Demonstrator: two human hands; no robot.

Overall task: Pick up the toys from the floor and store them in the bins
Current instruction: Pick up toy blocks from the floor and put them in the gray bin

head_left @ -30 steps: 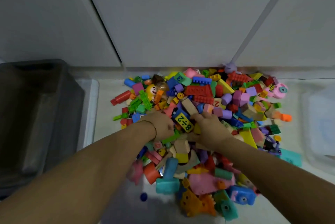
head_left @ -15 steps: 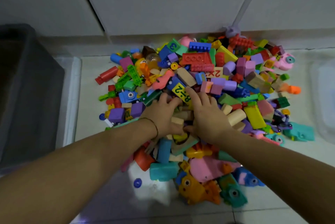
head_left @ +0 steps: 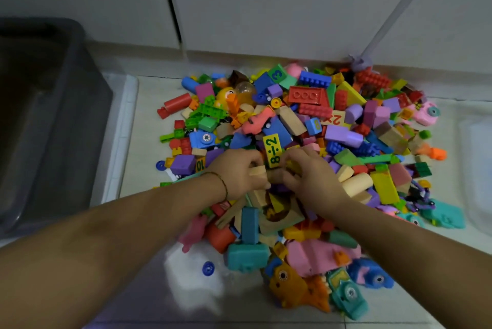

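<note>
A big heap of coloured plastic and wooden toy blocks (head_left: 314, 126) covers the pale floor against the wall. Both my hands sit in the middle of the heap, side by side. My left hand (head_left: 237, 171) curls its fingers round a pale wooden block (head_left: 257, 170). My right hand (head_left: 311, 174) is curled over several small blocks beside a yellow "8÷2" tile (head_left: 273, 150); what lies under its palm is hidden. A dark grey bin (head_left: 42, 126) stands at the left, apart from the heap.
A clear plastic lid or tray rim (head_left: 125, 126) lies between the grey bin and the heap. Another translucent container (head_left: 476, 168) shows at the right edge. A blue disc (head_left: 208, 268) lies loose on the floor in front. White cabinet doors stand behind.
Both hands have gone from lying spread on the heap to curling around blocks in its middle. The camera has tipped so the bin shows more at the left.
</note>
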